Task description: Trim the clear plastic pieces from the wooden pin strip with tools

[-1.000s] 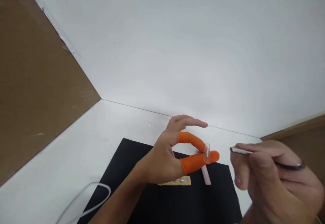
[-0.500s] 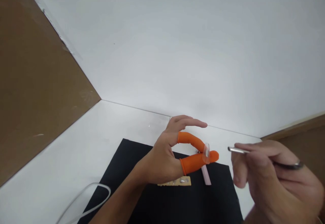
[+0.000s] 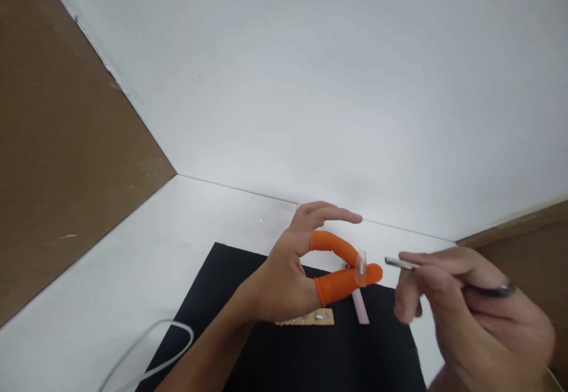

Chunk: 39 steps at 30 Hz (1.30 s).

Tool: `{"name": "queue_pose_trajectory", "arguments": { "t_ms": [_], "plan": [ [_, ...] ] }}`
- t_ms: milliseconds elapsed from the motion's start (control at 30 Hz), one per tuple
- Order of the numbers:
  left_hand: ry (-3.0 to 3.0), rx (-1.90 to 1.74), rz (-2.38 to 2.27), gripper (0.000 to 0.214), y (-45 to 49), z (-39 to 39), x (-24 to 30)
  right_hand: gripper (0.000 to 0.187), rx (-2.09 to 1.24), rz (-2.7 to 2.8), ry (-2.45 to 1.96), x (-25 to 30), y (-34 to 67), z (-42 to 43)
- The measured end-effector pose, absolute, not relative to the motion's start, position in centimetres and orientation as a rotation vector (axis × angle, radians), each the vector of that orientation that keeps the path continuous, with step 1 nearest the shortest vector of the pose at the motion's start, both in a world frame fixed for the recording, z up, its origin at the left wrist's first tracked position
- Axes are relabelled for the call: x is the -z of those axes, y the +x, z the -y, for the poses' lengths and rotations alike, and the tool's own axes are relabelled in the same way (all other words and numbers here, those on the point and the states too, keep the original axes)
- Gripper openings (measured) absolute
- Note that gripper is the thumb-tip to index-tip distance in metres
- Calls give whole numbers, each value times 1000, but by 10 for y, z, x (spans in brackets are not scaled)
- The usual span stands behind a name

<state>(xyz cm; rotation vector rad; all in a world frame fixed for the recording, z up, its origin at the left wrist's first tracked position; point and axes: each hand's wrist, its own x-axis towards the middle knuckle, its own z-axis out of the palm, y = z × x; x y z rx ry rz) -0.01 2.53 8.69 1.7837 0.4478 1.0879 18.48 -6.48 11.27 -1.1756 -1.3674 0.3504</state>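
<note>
My left hand [image 3: 306, 267] hovers over a black mat [image 3: 284, 344], its thumb and forefinger in orange finger cots. Those two fingers pinch a small clear plastic piece [image 3: 361, 264] held upright; the other fingers stick out above. My right hand [image 3: 465, 315] is at the lower right, closed round metal tweezers [image 3: 402, 263] whose tip points left, a short gap from the clear piece. On the mat below the left hand lie a small tan strip with metal parts [image 3: 310, 318] and a pale pink stick [image 3: 360, 307].
The mat lies on a white tabletop [image 3: 146, 262] in a corner of white wall and brown board [image 3: 53, 161]. A white cable [image 3: 146, 350] loops at the lower left. Brown board also shows at the right edge [image 3: 523, 226].
My right hand has moved left with the tweezers, bringing the tip closer to the clear piece. The left hand has stayed still.
</note>
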Motion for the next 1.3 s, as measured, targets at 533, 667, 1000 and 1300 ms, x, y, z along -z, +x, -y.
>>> {"name": "queue_pose_trajectory", "arguments": {
  "t_ms": [533, 667, 1000, 1300],
  "plan": [
    [1782, -1083, -446, 9, -3, -25, -86, 9, -234, 1202, -1208, -112, 174, 66],
    [1789, -1083, -446, 9, -3, -25, -85, 8, -179, 1187, -1232, -113, 173, 67],
    [1779, -1101, -441, 10, -2, -26, -88, 13, -326, 1321, -1162, -117, 173, 70],
    [1763, -1093, -465, 10, 1, -26, -89, 17, -498, 1641, -1132, -123, 193, 75]
  ]
}}
